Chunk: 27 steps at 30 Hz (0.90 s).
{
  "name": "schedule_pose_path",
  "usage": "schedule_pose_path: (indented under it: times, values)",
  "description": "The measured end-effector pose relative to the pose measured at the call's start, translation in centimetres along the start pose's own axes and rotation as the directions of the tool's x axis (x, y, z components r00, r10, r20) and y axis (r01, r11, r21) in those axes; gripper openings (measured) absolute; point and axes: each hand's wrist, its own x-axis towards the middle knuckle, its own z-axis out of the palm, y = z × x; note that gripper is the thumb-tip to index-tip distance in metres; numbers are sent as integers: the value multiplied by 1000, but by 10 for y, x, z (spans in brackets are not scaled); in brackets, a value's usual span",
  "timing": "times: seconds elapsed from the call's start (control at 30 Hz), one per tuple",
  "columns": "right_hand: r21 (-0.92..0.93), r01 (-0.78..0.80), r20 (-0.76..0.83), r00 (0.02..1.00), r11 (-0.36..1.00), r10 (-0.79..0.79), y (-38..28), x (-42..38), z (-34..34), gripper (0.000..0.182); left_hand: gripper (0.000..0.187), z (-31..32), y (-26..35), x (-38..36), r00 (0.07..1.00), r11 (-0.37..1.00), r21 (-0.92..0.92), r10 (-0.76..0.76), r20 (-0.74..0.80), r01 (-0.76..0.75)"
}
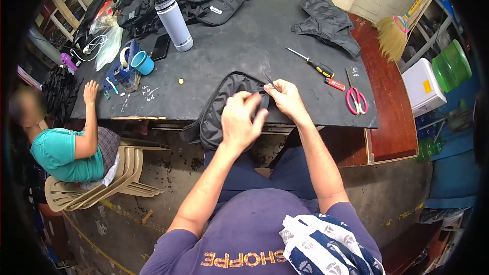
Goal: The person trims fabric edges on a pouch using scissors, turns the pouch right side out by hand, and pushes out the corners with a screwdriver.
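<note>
A black bag (216,112) with a zippered edge stands at the front edge of the table, partly over my lap. Over its front panel is my left hand (239,122), thumb and fingers apart and slightly blurred; whether it touches the fabric is hard to tell. At the bag's upper right corner, my right hand (286,99) pinches a thin dark pointed tool (269,80), whose exact kind I cannot make out. Right of that hand lie a yellow-and-black screwdriver (321,68), a red lighter (334,84) and red-handled scissors (355,99).
Black bags (214,0), a grey bottle (174,25), a phone (160,47) and a blue cup (142,63) stand or lie across the dark table (244,46). A black fabric piece (328,23) lies far right. A person (71,147) sits on stacked chairs (127,168) at left.
</note>
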Motion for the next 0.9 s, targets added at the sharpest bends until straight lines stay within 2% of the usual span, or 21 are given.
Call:
schedule_pose_path:
  times: [0.03,0.07,0.1,0.13,0.23,0.27,0.33,0.4,0.43,0.53,0.57,0.67,0.7,0.8,0.83,0.9]
  values:
    - [6,11,-5,1000,1000,-11,0,2,0,26,11,-7,4,-4,1000,1000,2,-1,0,1]
    - [11,23,-10,1000,1000,-23,0,4,0,25,10,-17,12,-14,928,878,-437,-22,372,196]
    - [10,22,-9,1000,1000,-22,1,4,-2,25,12,-24,17,-18,739,553,-671,139,659,494]
    - [-13,-13,4,1000,1000,13,-4,3,-4,25,12,-29,22,-11,739,553,-669,136,660,496]
    - [-52,-81,24,996,995,83,-14,-1,-5,26,28,-48,36,10,891,808,-553,84,446,200]
    - [-43,-95,24,995,995,96,-17,-2,-4,26,28,-47,30,11,891,810,-551,85,446,199]
    - [-25,-121,24,992,992,122,-20,-4,-3,27,29,-49,3,13,972,944,-246,-191,136,220]
    - [-21,-135,22,991,991,135,-20,-4,-2,27,18,-60,-24,9,972,972,-37,-229,44,231]
    - [-21,-148,21,989,989,148,-20,-3,-2,27,18,-64,-30,6,973,973,-38,-227,47,229]
    - [9,-168,34,985,986,168,-18,-1,-3,26,16,-78,-36,-1,969,952,206,-241,51,226]
    - [38,-175,48,984,984,173,-18,-1,-4,26,16,-78,-37,-5,968,951,208,-244,50,229]
    - [123,-192,83,980,974,183,-20,-4,-7,25,21,-65,-45,-27,875,884,17,-464,135,467]
    - [181,-199,99,978,963,184,-22,-6,-8,25,21,-61,-47,-29,876,884,15,-465,130,467]
    - [312,-247,155,966,917,208,-30,-15,-16,24,18,-47,-61,-22,788,733,-294,-594,163,613]
    - [382,-297,199,951,875,236,-32,-22,-19,23,18,-47,-66,-10,788,733,-296,-593,164,613]
    - [445,-352,246,932,823,265,-32,-38,-20,23,15,-59,-70,28,748,643,-383,-572,337,664]
